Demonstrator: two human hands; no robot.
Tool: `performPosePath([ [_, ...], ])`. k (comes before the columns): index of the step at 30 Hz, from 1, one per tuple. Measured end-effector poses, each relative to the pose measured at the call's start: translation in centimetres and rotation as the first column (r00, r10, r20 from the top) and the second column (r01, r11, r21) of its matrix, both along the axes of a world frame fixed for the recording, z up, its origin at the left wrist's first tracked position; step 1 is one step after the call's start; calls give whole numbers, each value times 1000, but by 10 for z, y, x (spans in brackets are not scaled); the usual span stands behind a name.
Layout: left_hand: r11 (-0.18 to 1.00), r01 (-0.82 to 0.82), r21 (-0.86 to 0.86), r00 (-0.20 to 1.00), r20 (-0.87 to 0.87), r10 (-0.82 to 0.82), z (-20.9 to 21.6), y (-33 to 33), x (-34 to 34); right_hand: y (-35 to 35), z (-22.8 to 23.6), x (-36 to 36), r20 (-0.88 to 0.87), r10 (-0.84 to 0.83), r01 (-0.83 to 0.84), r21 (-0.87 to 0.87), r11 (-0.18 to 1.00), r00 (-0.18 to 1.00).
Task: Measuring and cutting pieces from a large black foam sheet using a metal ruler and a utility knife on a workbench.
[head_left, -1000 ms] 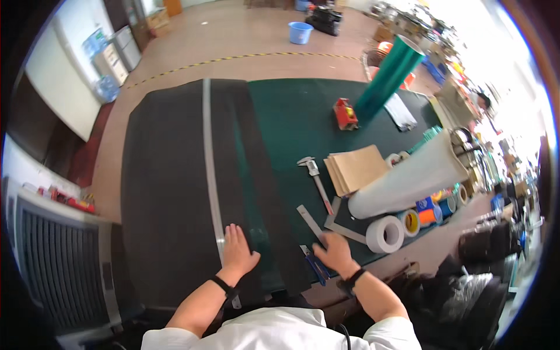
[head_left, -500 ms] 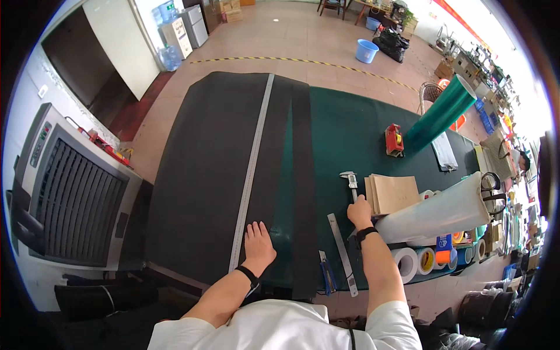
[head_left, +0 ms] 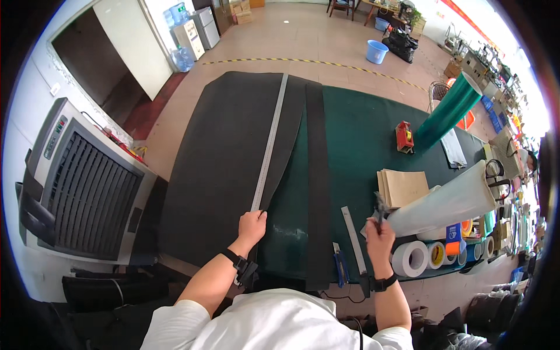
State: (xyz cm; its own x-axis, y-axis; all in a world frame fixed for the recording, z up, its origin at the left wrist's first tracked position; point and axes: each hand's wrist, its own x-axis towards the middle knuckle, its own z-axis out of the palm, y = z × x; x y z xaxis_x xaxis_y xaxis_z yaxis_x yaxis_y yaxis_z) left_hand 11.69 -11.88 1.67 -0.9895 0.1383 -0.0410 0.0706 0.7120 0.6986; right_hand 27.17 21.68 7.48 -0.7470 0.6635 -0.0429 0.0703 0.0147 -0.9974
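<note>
My left hand [head_left: 252, 227] is closed on the right edge of a large black sheet [head_left: 216, 157], which bows inward towards it. A long steel ruler [head_left: 270, 140] lies lengthwise on the sheet; its near part passes under or beside that hand and is mostly hidden there. My right hand [head_left: 380, 236] grips a digital caliper [head_left: 381, 204], smeared by motion, near the brown paper stack [head_left: 402, 188]. A narrow black strip [head_left: 318, 186] runs along the green table [head_left: 361, 128]. Nearer my right hand lie a short steel ruler [head_left: 353, 239] and a blue cutter knife [head_left: 340, 265].
A white roll [head_left: 446, 201] and several tape rolls [head_left: 410, 259] sit along the table's right side. Farther back are a red tape dispenser [head_left: 404, 137] and a standing green film roll [head_left: 449, 111]. An air cooler [head_left: 87, 186] stands at the left.
My left hand has gone from lying flat to gripping the sheet's edge, which now curves. My right hand has lifted the caliper off the table and drawn it nearer. The view has shifted slightly.
</note>
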Motion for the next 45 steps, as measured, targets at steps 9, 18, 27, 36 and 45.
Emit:
performPosePath([
  [9, 969, 106, 221, 978, 154, -142, 6, -37, -28, -113, 43, -69, 315, 109, -304, 680, 667, 943],
  [18, 951, 157, 267, 972, 129, -197, 13, -36, -31, -156, -31, -164, 359, 182, -400, 860, 318, 915],
  [27, 945, 217, 245, 948, 179, -264, 17, -46, -46, -137, -37, -167, 456, 329, -507, 857, 88, 827],
  [36, 953, 254, 166, 939, 194, -284, 25, -45, -49, -136, -46, -173, 458, 229, -482, 874, 62, 859],
  [45, 951, 269, 153, 929, 220, -298, 31, -44, -47, -128, -55, -173, 289, 310, -330, 940, 89, 906],
])
